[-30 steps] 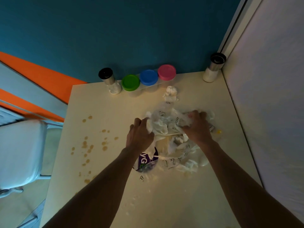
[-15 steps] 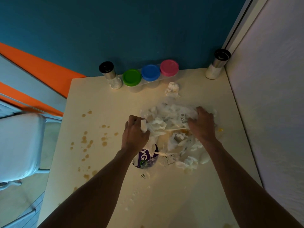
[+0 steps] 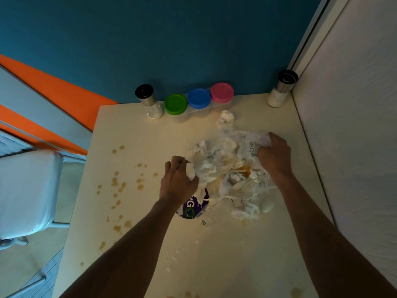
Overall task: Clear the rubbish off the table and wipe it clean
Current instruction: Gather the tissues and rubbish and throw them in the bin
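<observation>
Both hands gripped the crumpled white plastic bag of rubbish [image 3: 227, 160] mid-tabletop, left hand [image 3: 178, 183] clenching one edge, right hand [image 3: 275, 155] the other. Lifting unevenly risked the white plastic fork [image 3: 247, 187] and orange mess [image 3: 246, 170] spilling out.

Bare table [image 3: 214, 265] lies open near the person; jars [image 3: 198, 98] and shakers [image 3: 148, 101] seemingly block the far edge.

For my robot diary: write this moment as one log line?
step: gathering rubbish | left hand: gripping crumpled white plastic bag | right hand: gripping bag | brown splashes: unwiped
</observation>
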The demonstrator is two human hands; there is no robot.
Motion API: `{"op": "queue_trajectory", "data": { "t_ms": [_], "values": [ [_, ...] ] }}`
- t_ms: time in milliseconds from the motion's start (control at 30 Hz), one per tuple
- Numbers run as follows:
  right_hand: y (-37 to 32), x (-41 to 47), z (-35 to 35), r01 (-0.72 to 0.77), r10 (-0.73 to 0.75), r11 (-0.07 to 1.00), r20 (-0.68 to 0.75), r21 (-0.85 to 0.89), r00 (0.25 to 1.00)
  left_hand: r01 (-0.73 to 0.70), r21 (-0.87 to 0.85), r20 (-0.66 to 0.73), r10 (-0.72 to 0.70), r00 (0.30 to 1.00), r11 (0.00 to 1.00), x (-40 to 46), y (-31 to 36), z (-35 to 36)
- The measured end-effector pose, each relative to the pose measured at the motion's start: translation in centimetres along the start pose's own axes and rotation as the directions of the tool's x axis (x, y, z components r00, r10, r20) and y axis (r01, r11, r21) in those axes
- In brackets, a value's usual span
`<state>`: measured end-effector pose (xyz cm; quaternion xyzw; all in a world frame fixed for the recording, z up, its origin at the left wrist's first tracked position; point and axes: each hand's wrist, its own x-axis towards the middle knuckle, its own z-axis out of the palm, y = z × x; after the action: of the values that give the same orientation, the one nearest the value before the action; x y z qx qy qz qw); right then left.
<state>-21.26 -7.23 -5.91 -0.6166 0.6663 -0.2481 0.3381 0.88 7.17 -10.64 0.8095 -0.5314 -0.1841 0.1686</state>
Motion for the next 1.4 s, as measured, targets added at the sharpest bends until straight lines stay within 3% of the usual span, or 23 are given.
{"op": "queue_trajectory", "data": {
  "t_ms": [167,300,400,500,633,800,1000,1200,1400],
  "values": [
    [0.2,-1.5,1.6,0.07,-0.057,0.996,0.191,-0.063,0.98,-0.085,0.037,0.079,0.082,0.993,0.996,-0.5,0.7,0.5],
    [0.6,-2.2,3.6,0.158,-0.07,0.971,0.424,-0.177,0.903,-0.167,0.125,0.184,0.143,0.973,0.978,-1.4,0.9,1.3],
    [0.8,-2.2,5.2,0.233,-0.043,0.922,0.517,-0.309,0.855,-0.21,0.157,0.2,0.177,0.964,0.965,-2.1,0.6,2.2],
    [1.4,-2.1,6.4,0.246,-0.005,0.868,0.487,-0.432,0.873,-0.202,0.158,0.187,0.172,0.967,0.967,-2.4,0.1,2.8],
    [1.6,-1.7,6.9,0.236,-0.041,0.863,0.405,-0.446,0.913,-0.195,0.145,0.17,0.17,0.971,0.97,-2.5,-0.3,3.5],
    [0.8,-1.5,5.0,0.106,-0.013,0.963,0.348,-0.248,0.937,-0.165,0.126,0.191,0.139,0.972,0.978,-2.6,-0.3,3.6],
    [-0.7,-1.9,2.0,0.069,-0.063,0.997,0.142,-0.038,0.988,-0.129,0.137,0.24,0.093,0.966,0.982,-2.5,0.1,3.1],
    [-0.6,-5.2,-2.3,0.018,-0.024,0.999,0.197,0.034,0.98,-0.135,0.17,0.25,0.09,0.964,0.976,-3.1,0.5,2.7],
    [3.3,-9.9,-3.2,0.12,-0.04,0.977,0.406,-0.174,0.913,-0.138,0.195,0.253,0.086,0.964,0.971,-3.5,0.8,2.3]
  ]
}}
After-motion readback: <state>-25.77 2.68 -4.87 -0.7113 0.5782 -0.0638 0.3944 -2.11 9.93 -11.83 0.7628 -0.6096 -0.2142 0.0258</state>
